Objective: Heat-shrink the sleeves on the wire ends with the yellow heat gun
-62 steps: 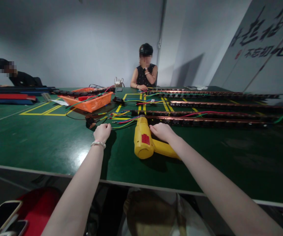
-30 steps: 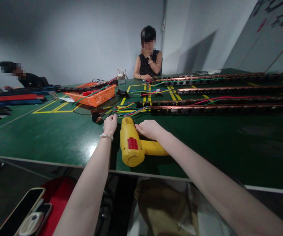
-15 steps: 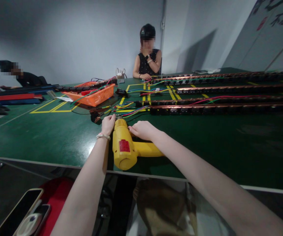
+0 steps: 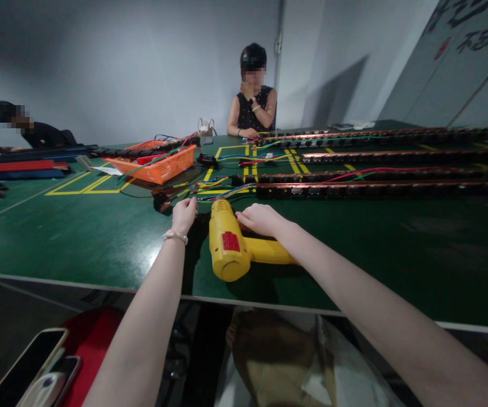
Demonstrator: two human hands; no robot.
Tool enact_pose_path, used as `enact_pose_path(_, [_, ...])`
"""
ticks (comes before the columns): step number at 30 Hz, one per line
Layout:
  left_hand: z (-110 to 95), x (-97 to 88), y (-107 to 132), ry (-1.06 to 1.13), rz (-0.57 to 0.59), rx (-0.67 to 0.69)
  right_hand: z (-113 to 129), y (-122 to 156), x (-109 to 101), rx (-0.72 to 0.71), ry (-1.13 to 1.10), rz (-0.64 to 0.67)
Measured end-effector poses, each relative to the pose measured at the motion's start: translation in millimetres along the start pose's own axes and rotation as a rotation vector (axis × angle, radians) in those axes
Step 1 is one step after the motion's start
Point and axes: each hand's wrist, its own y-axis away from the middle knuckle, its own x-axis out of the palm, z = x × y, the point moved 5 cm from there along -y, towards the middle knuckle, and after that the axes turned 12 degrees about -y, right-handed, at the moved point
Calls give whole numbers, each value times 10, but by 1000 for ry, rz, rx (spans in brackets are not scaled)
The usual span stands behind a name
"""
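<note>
A yellow heat gun [image 4: 229,244] with a red label lies on its side on the green table [image 4: 69,237], nozzle pointing away from me. My left hand [image 4: 184,213], with a bead bracelet on the wrist, is closed just left of the nozzle, where a bundle of coloured wires [image 4: 212,195] ends. The fingers of my right hand [image 4: 261,219] are curled just right of the nozzle, above the gun's handle. What they pinch is hidden. The wires lead to the nearest long black and copper rail [image 4: 375,189].
Several more rails [image 4: 396,155] lie parallel at the right. An orange basket [image 4: 159,167] sits at the back left. One person [image 4: 252,110] sits across the table, another [image 4: 27,133] at the far left. Phones [image 4: 27,367] lie on a red surface below the table's near edge.
Both hands have stayed closed at the wire ends by the nozzle. The left hand is now a little apart from the gun. The person opposite has raised a hand to the face.
</note>
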Motion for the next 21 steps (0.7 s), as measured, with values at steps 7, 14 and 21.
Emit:
enact_pose_path(7, [-42,-39,32,-104,5,6,-339,77,-93,133,22,-36])
enact_pose_path(14, [-83,-66,55,-134,-28,29,-564,216,-229,246,79,-121])
enact_pose_path(21, [-71,-34,54,-153,-16,13,-601,176,-166,255,62,-92])
